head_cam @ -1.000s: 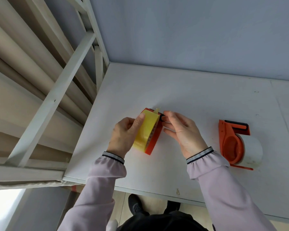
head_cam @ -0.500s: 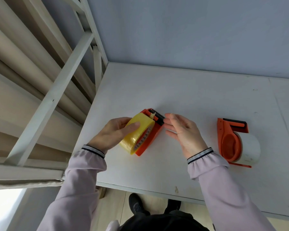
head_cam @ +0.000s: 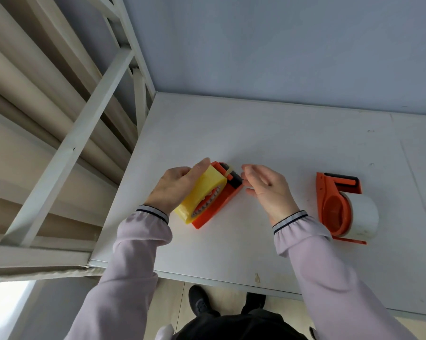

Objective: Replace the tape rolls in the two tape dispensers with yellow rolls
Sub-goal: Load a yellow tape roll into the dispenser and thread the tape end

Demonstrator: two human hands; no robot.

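Observation:
An orange tape dispenser [head_cam: 221,202] lies on the white table [head_cam: 280,148] with a yellow tape roll [head_cam: 202,192] mounted on it. My left hand [head_cam: 175,187] rests on the yellow roll, fingers over its top. A short end of yellow tape lies over the black roller at the dispenser's far end. My right hand [head_cam: 268,187] hovers just right of that roller, fingers spread, holding nothing. A second orange dispenser [head_cam: 332,207] with a white tape roll [head_cam: 364,214] lies to the right, untouched.
A white metal frame [head_cam: 84,133] with beige panels stands along the table's left side. A grey-blue wall [head_cam: 280,45] rises behind the table. The table's near edge [head_cam: 231,282] runs above my dark shoes on the floor.
My right hand has let go of the tape end at the roller and opened beside it. My left hand has shifted its grip on the yellow roll, and the dispenser now lies flatter.

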